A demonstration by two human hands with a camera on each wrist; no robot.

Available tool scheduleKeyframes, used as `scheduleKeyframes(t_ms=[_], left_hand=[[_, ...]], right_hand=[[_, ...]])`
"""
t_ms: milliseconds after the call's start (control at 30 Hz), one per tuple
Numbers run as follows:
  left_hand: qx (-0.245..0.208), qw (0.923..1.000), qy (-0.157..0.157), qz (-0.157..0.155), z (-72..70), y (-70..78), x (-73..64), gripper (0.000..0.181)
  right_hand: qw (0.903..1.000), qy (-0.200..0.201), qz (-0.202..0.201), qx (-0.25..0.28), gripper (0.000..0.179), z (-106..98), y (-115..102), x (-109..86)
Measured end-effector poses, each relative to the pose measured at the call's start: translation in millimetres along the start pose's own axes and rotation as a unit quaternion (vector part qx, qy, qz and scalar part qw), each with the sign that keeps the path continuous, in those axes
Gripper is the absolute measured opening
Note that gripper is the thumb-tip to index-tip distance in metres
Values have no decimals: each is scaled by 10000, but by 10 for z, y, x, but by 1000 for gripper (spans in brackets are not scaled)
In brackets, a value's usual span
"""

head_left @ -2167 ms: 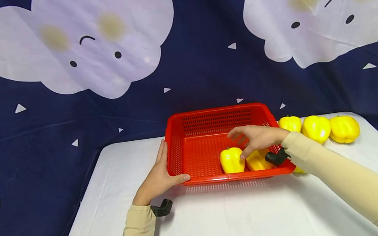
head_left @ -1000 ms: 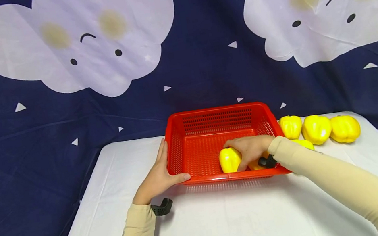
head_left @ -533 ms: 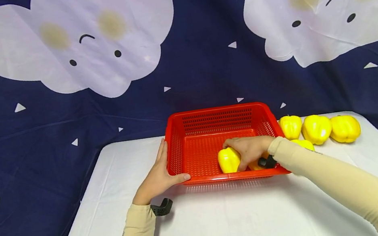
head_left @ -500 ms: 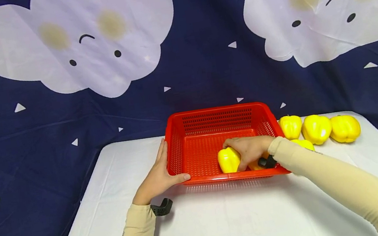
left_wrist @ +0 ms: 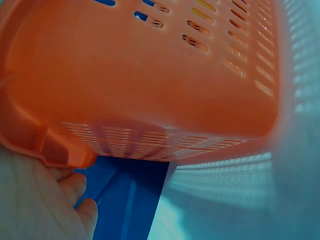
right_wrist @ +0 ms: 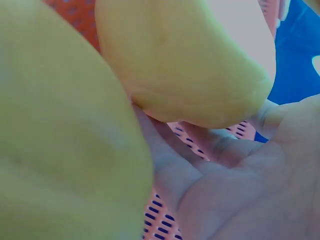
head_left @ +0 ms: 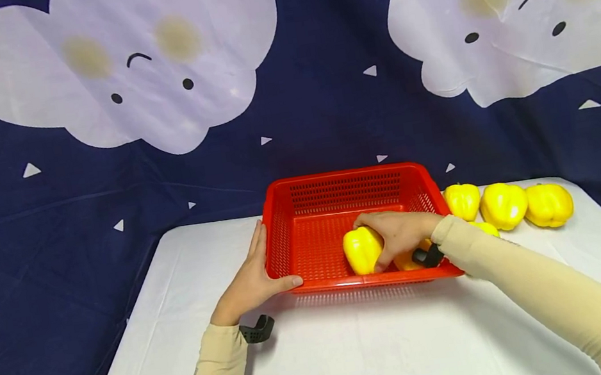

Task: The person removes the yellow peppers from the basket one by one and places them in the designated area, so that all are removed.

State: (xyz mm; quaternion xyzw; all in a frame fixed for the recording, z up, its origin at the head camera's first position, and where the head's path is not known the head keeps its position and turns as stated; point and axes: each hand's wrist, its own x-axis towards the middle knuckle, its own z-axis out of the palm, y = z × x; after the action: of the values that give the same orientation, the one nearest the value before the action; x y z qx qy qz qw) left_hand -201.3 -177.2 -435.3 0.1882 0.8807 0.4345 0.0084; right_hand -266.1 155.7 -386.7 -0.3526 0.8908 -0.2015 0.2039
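Note:
A red perforated plastic basket (head_left: 358,281) stands on the table. My left hand (head_left: 256,283) straddles its front left corner, straight fingers along the outer left side and thumb on the front rim. In the left wrist view, fingertips (left_wrist: 75,187) touch below the rim. Inside the basket, my right hand (head_left: 401,234) grips a yellow bell pepper (head_left: 361,251) from its right side, with fingers and thumb around it. A second yellow bell pepper (head_left: 407,261) sits under that wrist, mostly hidden; it looms large (right_wrist: 65,130) in the right wrist view.
Right of the basket lie several yellow bell peppers (head_left: 504,206), one partly covered by the right forearm. A white cloth covers the table (head_left: 360,353). Behind it hangs a dark blue curtain (head_left: 330,112) with cloud prints.
My right hand has come down onto the left pepper in the basket and taken hold of it. Just now that pepper has risen and tilted slightly. The left hand stays still.

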Motion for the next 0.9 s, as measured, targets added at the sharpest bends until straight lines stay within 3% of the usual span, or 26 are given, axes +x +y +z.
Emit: scheduleKeyframes(t_ms=[400, 567, 900], left_hand=[[-36, 10000, -11, -57, -5, -7, -6, 127], [-135, 9999, 30, -24, -7, 53, 58, 129], [-217, 9997, -32, -91, 16, 35, -99, 129]], right_hand=[[9990, 422, -122, 82, 81, -134, 34, -191], [9970, 734, -214, 119, 79, -251, 69, -328], [9932, 1053, -103, 487, 79, -205, 183, -629]])
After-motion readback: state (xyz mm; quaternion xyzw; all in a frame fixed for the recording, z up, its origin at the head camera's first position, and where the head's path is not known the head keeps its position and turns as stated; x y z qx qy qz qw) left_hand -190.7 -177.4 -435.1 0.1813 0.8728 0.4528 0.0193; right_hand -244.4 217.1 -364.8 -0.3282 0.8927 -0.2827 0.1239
